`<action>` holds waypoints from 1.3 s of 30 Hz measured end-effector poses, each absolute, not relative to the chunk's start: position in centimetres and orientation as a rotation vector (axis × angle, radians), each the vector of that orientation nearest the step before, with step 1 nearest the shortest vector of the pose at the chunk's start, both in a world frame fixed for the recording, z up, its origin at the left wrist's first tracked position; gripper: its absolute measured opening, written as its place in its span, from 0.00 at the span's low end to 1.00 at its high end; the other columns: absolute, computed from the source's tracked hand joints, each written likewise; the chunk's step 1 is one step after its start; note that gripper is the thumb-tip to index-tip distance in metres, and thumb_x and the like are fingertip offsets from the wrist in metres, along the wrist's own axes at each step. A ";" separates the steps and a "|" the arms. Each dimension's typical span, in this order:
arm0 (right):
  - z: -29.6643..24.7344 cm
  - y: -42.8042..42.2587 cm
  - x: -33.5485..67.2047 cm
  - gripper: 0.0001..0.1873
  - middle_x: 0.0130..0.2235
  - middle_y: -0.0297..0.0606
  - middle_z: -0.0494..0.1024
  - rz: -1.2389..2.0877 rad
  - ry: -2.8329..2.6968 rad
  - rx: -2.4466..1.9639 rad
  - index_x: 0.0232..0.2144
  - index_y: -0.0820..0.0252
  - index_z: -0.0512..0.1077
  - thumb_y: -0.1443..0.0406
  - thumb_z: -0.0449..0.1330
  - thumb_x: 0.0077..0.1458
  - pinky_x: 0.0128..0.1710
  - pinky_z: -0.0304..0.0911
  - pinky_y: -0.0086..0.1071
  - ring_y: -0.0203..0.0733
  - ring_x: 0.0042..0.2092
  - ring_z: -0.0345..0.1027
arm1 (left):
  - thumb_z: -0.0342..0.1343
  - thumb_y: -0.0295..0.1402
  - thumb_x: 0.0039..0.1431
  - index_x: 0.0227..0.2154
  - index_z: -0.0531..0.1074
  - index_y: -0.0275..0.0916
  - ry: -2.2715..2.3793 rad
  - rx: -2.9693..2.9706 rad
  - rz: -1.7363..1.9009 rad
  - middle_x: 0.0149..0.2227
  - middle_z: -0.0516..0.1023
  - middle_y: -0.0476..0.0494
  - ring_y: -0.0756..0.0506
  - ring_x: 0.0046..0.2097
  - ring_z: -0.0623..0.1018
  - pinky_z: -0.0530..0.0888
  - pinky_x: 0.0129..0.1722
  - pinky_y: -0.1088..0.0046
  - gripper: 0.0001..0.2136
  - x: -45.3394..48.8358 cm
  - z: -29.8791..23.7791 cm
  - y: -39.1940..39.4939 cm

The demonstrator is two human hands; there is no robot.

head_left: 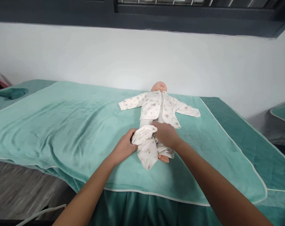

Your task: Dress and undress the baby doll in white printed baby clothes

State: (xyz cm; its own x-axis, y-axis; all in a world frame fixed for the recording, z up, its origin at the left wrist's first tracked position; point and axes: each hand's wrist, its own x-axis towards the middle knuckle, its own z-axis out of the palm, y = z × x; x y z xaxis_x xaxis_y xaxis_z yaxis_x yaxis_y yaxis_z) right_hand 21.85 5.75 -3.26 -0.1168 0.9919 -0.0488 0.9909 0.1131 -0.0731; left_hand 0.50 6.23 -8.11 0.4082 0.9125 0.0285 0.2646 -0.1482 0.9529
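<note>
A baby doll lies on its back, head toward the wall, in a white printed jacket with both sleeves spread out. White printed trousers are around its lower legs, the waistband bunched below the jacket hem. On the left side of that bunched cloth, my left hand has its fingers closed on the edge. My right hand grips the waistband between the doll's legs; its fingertips are partly hidden by the cloth. One bare doll foot sticks out of the right trouser leg. The other foot is hidden inside the left leg.
A light green velvet sheet with white piping covers the bed, over a darker green cover. The white wall stands right behind the bed. At the lower left, a pale cable runs above the grey floor.
</note>
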 end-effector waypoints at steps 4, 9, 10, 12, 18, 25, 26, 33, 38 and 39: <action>-3.5 6.1 22.0 0.12 0.39 0.39 0.81 0.214 -2.214 -2.064 0.45 0.55 0.69 0.67 0.48 0.64 0.31 0.50 0.33 0.46 0.38 0.73 | 0.59 0.28 0.47 0.36 0.72 0.41 1.149 1.733 0.889 0.34 0.77 0.51 0.46 0.35 0.72 0.66 0.34 0.73 0.11 1.7 -8.4 7.6; -3.3 6.3 22.7 0.10 0.41 0.37 0.80 0.505 -2.056 -1.971 0.43 0.55 0.68 0.66 0.50 0.61 0.33 0.57 0.31 0.45 0.39 0.72 | 0.59 0.31 0.49 0.34 0.70 0.40 1.164 1.600 0.953 0.32 0.73 0.52 0.48 0.34 0.70 0.65 0.33 0.73 0.08 2.4 -9.0 8.2; -3.0 6.2 22.8 0.10 0.43 0.37 0.80 0.594 -2.037 -1.925 0.43 0.55 0.68 0.66 0.52 0.60 0.35 0.60 0.32 0.45 0.41 0.73 | 0.59 0.32 0.50 0.35 0.70 0.40 1.139 1.565 0.963 0.33 0.74 0.51 0.47 0.36 0.71 0.66 0.34 0.73 0.08 2.4 -9.0 8.1; -2.3 5.9 23.3 0.15 0.48 0.37 0.80 0.798 -2.060 -1.792 0.47 0.54 0.70 0.64 0.58 0.55 0.40 0.64 0.33 0.47 0.46 0.73 | 0.58 0.32 0.51 0.35 0.70 0.39 1.088 1.458 0.984 0.35 0.74 0.51 0.47 0.37 0.72 0.67 0.36 0.73 0.08 2.6 -9.0 7.9; -0.7 5.0 24.2 0.18 0.46 0.36 0.82 1.283 -2.125 -1.580 0.43 0.57 0.76 0.59 0.67 0.48 0.40 0.67 0.33 0.47 0.46 0.74 | 0.59 0.27 0.46 0.41 0.71 0.39 0.805 1.013 0.842 0.39 0.77 0.47 0.46 0.41 0.76 0.71 0.40 0.71 0.16 2.0 -8.6 6.8; -1.6 5.9 23.5 0.10 0.38 0.37 0.81 0.963 -2.109 -1.772 0.33 0.58 0.76 0.61 0.66 0.46 0.33 0.64 0.32 0.46 0.39 0.72 | 0.65 0.23 0.39 0.46 0.71 0.38 0.699 0.999 0.785 0.44 0.79 0.42 0.42 0.44 0.78 0.72 0.42 0.69 0.26 1.8 -8.3 7.1; -1.7 6.0 23.6 0.08 0.37 0.37 0.81 0.965 -2.080 -1.757 0.31 0.58 0.75 0.62 0.65 0.47 0.33 0.63 0.33 0.46 0.39 0.71 | 0.64 0.23 0.39 0.45 0.71 0.38 0.710 1.000 0.794 0.43 0.79 0.42 0.43 0.43 0.77 0.72 0.41 0.70 0.25 2.0 -8.4 7.3; -2.4 6.7 23.8 0.04 0.34 0.34 0.78 0.945 -1.925 -1.709 0.24 0.57 0.68 0.64 0.60 0.47 0.32 0.60 0.32 0.42 0.36 0.66 | 0.58 0.25 0.43 0.26 0.66 0.39 1.004 1.299 1.069 0.24 0.69 0.56 0.51 0.28 0.67 0.63 0.27 0.76 0.07 3.3 -9.3 9.4; -1.8 6.6 23.3 0.06 0.27 0.32 0.75 0.989 -1.914 -1.783 0.21 0.57 0.65 0.66 0.59 0.46 0.28 0.57 0.30 0.38 0.30 0.65 | 0.56 0.28 0.47 0.28 0.68 0.39 1.145 1.429 1.231 0.26 0.70 0.55 0.51 0.30 0.67 0.64 0.30 0.76 0.04 4.4 -9.6 12.3; -1.7 6.5 23.3 0.07 0.26 0.32 0.74 1.000 -1.916 -1.795 0.21 0.57 0.65 0.66 0.60 0.46 0.27 0.56 0.30 0.38 0.29 0.65 | 0.56 0.28 0.47 0.28 0.68 0.38 1.165 1.447 1.252 0.27 0.70 0.54 0.51 0.31 0.68 0.64 0.30 0.76 0.03 4.7 -9.6 12.9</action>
State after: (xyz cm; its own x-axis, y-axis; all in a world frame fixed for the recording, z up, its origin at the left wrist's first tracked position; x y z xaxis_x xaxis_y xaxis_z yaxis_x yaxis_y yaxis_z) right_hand 23.26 6.52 -1.70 -0.1511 0.9638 -0.2195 0.7313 -0.0404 -0.6809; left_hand 4.68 12.93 -9.58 0.0555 0.9826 0.1774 0.1062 -0.1825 0.9775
